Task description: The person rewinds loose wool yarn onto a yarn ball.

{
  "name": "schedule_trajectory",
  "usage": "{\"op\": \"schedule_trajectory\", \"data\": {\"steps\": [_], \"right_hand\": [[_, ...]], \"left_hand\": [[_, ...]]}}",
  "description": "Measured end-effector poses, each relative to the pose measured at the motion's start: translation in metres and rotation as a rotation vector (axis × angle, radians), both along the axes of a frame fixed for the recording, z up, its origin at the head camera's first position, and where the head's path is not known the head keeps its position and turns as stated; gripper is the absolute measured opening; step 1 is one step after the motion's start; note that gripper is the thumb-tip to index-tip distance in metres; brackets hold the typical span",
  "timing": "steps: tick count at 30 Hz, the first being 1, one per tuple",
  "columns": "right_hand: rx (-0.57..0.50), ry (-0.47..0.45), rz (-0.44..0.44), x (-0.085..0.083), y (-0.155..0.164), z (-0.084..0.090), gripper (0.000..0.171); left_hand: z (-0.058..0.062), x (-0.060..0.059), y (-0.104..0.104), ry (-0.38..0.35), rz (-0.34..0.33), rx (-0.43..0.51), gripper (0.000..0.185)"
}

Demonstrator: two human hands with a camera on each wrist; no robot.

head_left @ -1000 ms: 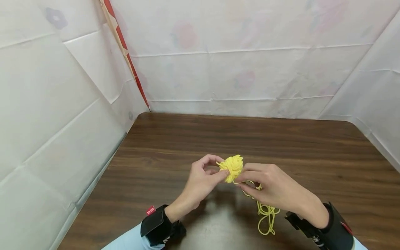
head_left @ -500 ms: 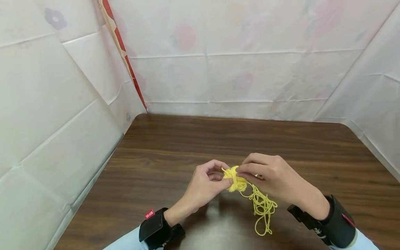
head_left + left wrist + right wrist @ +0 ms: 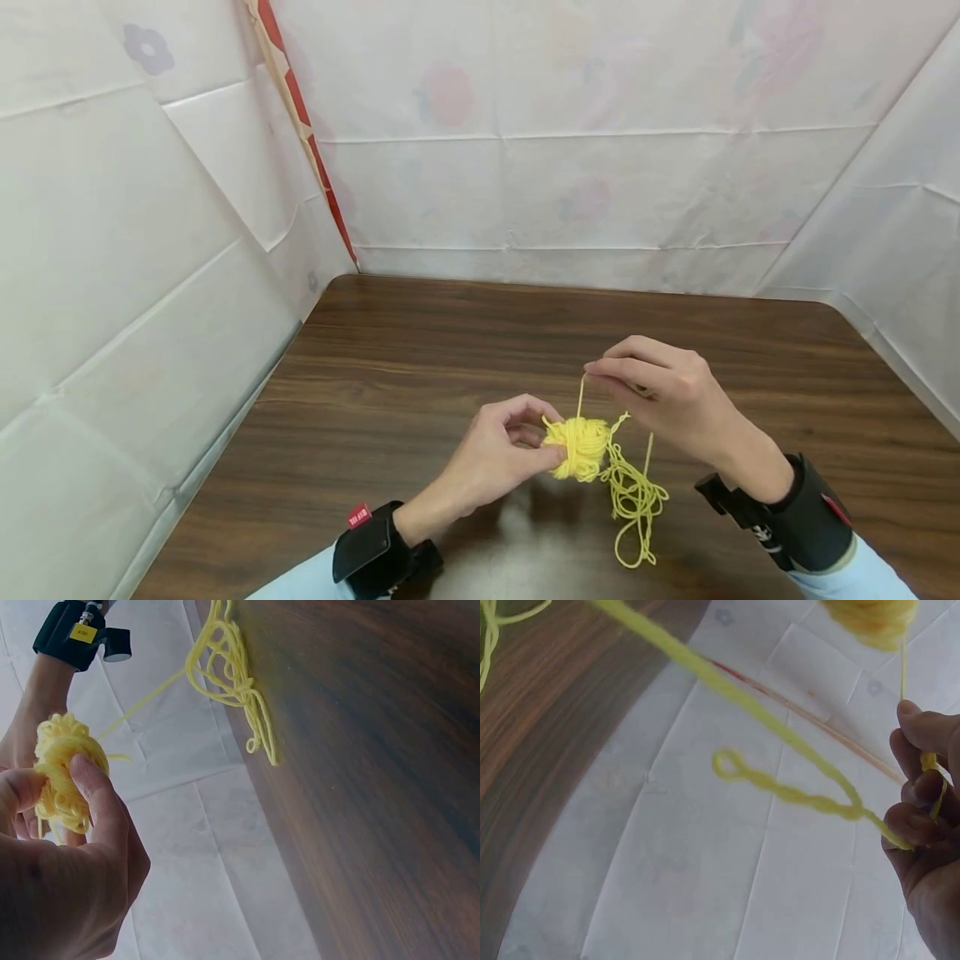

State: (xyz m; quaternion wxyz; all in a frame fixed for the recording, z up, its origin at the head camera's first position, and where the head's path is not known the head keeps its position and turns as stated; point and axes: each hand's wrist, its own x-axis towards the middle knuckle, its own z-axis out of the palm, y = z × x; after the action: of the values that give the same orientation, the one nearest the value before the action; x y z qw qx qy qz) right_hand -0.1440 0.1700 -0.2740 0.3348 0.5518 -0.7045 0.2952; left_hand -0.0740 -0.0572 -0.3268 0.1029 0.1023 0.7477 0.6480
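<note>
The head view looks forward and down over the table [image 3: 450,333] at both hands. Each wrist view sits close, tilted sideways along the tabletop. All three share the yarn [image 3: 577,446].

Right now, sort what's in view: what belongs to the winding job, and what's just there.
In use:
yarn ball, pinched by the left hand
strand, pinched by the right hand
loose yarn tangle

Just there:
wooden table
white sheet walls
</note>
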Motion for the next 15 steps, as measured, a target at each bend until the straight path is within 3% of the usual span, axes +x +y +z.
{"op": "schedule_trajectory", "data": {"steps": [4, 15], "right_hand": [[-0.027, 0.024, -0.016, -0.006, 0.001, -0.002, 0.031], [-0.060, -0.078, -0.094, -0.016, 0.011, -0.006, 0.031]], "left_hand": [[-0.001, 0.001, 0.001, 0.003, -0.047, 0.011, 0.025], [-0.003, 0.003, 0.000, 0.003, -0.180, 0.087, 0.029]]}}
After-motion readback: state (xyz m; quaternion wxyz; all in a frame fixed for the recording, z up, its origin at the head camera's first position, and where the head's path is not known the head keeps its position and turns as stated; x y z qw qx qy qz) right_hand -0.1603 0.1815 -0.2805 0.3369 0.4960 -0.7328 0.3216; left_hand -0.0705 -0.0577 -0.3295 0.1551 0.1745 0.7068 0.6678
